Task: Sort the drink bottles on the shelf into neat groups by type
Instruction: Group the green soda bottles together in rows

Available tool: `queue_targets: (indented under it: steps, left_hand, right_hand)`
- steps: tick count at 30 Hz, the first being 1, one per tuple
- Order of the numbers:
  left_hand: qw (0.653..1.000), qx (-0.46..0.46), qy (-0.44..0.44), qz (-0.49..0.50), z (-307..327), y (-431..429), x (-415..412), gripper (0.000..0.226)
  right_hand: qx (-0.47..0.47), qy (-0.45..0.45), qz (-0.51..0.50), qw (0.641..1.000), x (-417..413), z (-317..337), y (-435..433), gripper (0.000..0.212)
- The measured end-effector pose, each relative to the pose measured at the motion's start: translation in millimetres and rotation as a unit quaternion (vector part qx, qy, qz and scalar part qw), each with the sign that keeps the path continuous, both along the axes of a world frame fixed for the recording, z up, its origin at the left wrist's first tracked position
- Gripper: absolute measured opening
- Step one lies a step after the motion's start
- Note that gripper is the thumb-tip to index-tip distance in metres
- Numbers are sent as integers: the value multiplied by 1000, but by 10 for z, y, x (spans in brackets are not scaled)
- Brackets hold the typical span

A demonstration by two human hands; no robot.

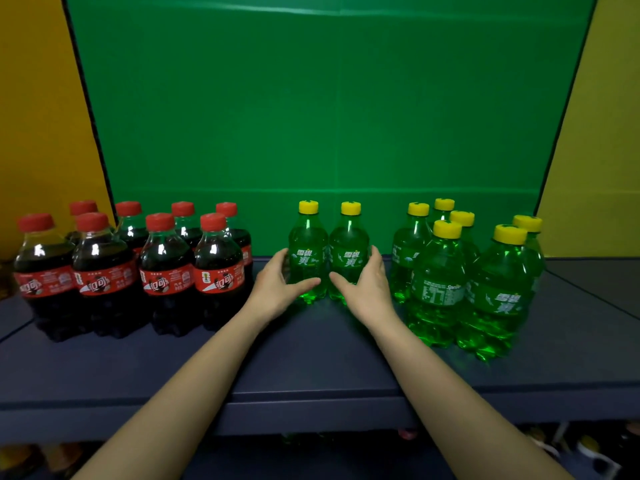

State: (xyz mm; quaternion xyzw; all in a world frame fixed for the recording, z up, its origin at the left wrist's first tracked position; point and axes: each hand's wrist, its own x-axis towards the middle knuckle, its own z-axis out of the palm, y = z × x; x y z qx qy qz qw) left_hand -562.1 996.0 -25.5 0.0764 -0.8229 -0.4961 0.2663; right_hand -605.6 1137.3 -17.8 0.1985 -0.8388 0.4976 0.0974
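Note:
Two green soda bottles with yellow caps stand side by side at the shelf's middle. My left hand point(277, 285) curls round the left bottle point(307, 252), thumb across its front. My right hand point(367, 285) curls round the right bottle point(348, 252) the same way. Several dark cola bottles point(104, 265) with red caps and red labels stand grouped at the left. Several more green bottles point(450, 271) stand grouped at the right, a gap apart from the held pair.
The dark blue shelf point(311, 368) has its front edge low in view. A green backdrop point(329, 116) stands behind, with yellow walls at both sides. Blurred items lie on a lower level beneath the shelf.

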Motion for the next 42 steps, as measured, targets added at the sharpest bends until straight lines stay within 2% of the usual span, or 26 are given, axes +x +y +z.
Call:
queue_targets:
  steps: [3, 5, 7, 10, 14, 17, 20, 23, 27, 31, 34, 37, 39, 42]
  left_hand:
    - [987, -133, 18, 87, 68, 68, 159, 72]
    - [973, -191, 76, 108, 90, 161, 279, 56]
    - [961, -218, 141, 90, 104, 347, 401, 45]
    - [956, -233, 174, 24, 101, 743, 523, 49]
    - [967, -202, 149, -55, 54, 1274, 474, 75]
    - [976, -157, 132, -66, 30, 1589, 330, 90]
    - [986, -102, 124, -53, 32, 1793, 191, 92]
    - [989, -73, 122, -29, 57, 1909, 91, 87]
    - [989, -38, 136, -47, 57, 1911, 9, 72]
    - [990, -49, 113, -73, 68, 1751, 0, 72]
    - [984, -7, 68, -166, 109, 1537, 68, 72]
    - [959, 30, 23, -280, 199, 1285, 197, 62]
    - [952, 19, 7, -305, 235, 1133, 250, 55]
    - [955, 40, -14, -294, 255, 1019, 301, 49]
  right_hand:
    - [-5, 1, 40, 999, 198, 56, 248, 80]
    - [-14, 1, 89, 996, 412, 57, 487, 71]
    - [-22, 21, 126, 992, 640, 40, 757, 60]
    - [-64, 96, 108, 987, 862, 21, 1168, 42]
    - [-130, 220, -81, 963, 806, 3, 1587, 37]
    - [-110, 215, -147, 959, 607, -90, 1700, 52]
    - [-43, 194, -163, 966, 472, -228, 1688, 76]
    - [-10, 181, -179, 967, 413, -276, 1660, 87]
    - [-13, 154, -177, 972, 346, -302, 1644, 87]
    - [-48, 138, -165, 975, 332, -348, 1651, 83]
    - [-58, 136, -155, 977, 330, -367, 1668, 81]
    - [-61, 129, -142, 979, 333, -369, 1683, 81]
    - [-67, 125, -134, 981, 334, -372, 1693, 81]
    - [-70, 122, -126, 982, 336, -372, 1705, 82]
